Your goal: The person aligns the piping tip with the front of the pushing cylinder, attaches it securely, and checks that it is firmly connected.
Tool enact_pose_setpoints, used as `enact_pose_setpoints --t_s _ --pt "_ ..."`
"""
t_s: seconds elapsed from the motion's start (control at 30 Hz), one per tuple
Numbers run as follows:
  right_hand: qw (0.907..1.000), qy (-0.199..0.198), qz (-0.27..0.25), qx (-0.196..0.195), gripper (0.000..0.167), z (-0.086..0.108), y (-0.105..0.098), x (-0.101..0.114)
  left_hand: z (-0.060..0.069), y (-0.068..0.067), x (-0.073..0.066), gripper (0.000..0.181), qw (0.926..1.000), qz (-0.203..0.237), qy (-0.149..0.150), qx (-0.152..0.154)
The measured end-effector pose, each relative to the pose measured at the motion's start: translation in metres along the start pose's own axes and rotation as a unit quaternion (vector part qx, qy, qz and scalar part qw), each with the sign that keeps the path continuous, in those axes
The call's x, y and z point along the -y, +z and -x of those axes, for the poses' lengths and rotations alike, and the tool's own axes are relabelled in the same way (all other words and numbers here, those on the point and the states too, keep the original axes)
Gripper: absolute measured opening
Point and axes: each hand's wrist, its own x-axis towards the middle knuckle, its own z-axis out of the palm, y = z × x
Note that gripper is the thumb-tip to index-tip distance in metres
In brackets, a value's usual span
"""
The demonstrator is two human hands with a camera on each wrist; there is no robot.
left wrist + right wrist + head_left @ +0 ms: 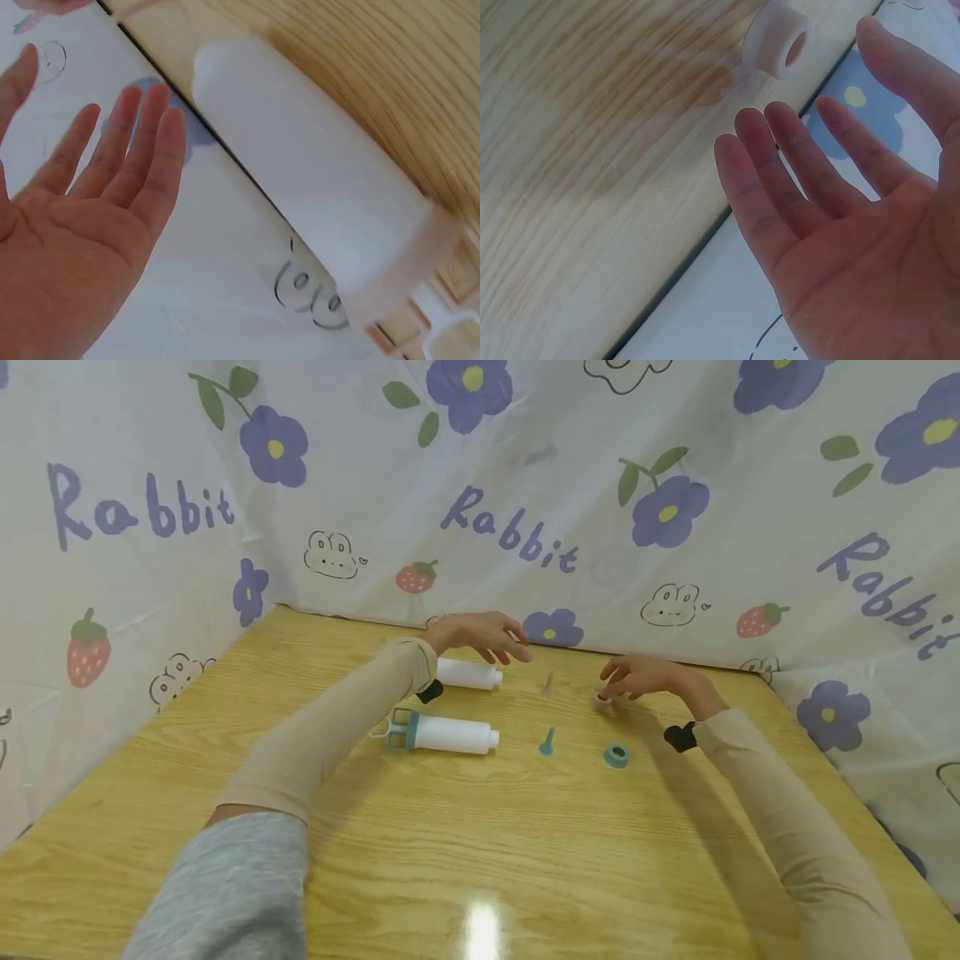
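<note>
Pale ring [763, 41] on the table [480, 835], near the empty right hand [847, 225] with loosely extended fingers. Rear white cylinder [467, 674] near the left hand [483, 637], likewise empty, fingers apart. Front white cylinder [452, 735] alongside; contents of both impossible to tell.

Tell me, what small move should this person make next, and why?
Probably curl the right hand around the pale ring cap: that hand is open, right beside the cap, and the right wrist view shows it holding nothing.
</note>
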Motion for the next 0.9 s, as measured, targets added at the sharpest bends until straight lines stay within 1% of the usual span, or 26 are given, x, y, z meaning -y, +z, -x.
enact_pose_setpoints --t_s 0.17,0.23,0.43,0.5,0.6,0.67,0.77,0.83,0.9 --pt "1.0000 -0.007 0.003 0.003 0.059 -0.003 0.005 -0.001 -0.017 0.020 -0.008 0.055 0.9991 0.034 -0.012 0.021" --pt "1.0000 -0.008 0.001 0.004 0.058 -0.004 0.005 -0.001 -0.023 0.027 -0.010 0.054 0.9986 0.044 -0.021 0.021" --pt "0.9999 -0.005 0.010 0.002 0.057 -0.004 0.005 0.002 -0.039 0.045 -0.012 0.054 0.9956 0.075 -0.056 -0.003" --pt "0.9997 -0.011 0.022 0.005 0.055 -0.005 0.007 0.002 -0.044 0.049 -0.011 0.047 0.9948 0.076 -0.068 -0.006" --pt "0.9990 -0.022 0.038 0.006 0.051 -0.008 0.010 0.003 -0.049 0.054 -0.009 0.032 0.9939 0.072 -0.082 -0.014" --pt "0.9983 -0.033 0.048 -0.001 0.048 -0.010 0.011 0.004 -0.052 0.056 -0.008 0.022 0.9933 0.071 -0.088 -0.024" --pt "0.9976 -0.038 0.055 -0.020 0.044 -0.012 0.014 0.005 -0.055 0.060 -0.007 0.013 0.9920 0.076 -0.091 -0.044" --pt "0.9964 -0.042 0.065 -0.035 0.040 -0.013 0.016 0.005 -0.056 0.062 -0.006 0.012 0.9910 0.082 -0.090 -0.056" --pt "0.9954 -0.043 0.074 -0.044 0.036 -0.014 0.018 0.004 -0.058 0.064 -0.006 0.014 0.9906 0.084 -0.091 -0.059"
